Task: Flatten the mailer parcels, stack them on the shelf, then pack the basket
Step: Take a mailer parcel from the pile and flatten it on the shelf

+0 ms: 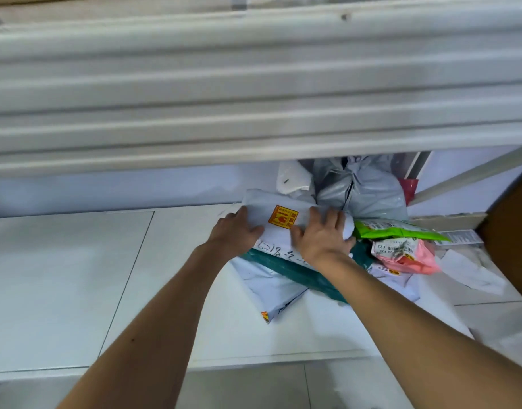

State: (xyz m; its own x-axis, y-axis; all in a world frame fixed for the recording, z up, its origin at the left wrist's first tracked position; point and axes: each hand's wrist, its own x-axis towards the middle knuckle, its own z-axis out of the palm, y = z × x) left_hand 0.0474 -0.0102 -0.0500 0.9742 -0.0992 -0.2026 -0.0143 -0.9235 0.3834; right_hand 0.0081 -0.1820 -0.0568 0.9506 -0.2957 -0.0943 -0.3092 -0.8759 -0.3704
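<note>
A white mailer parcel (279, 212) with an orange sticker and handwritten digits lies on top of a pile on the white shelf (76, 276). My left hand (234, 231) presses flat on its left edge. My right hand (321, 237) presses on its right side, fingers spread over the parcel. Under it lie a dark green mailer (295, 271) and a pale blue-white mailer (271, 293). To the right sit a bright green parcel (395, 230) and a pink parcel (407, 256). The basket is not in view.
Grey bulging mailers (363, 190) and a white bag (293, 178) stand behind the pile against the back wall. A brown cardboard box (510, 234) fills the right edge. An upper shelf beam (253, 84) hangs blurred overhead. Crumpled white mailers (469, 273) lie at right.
</note>
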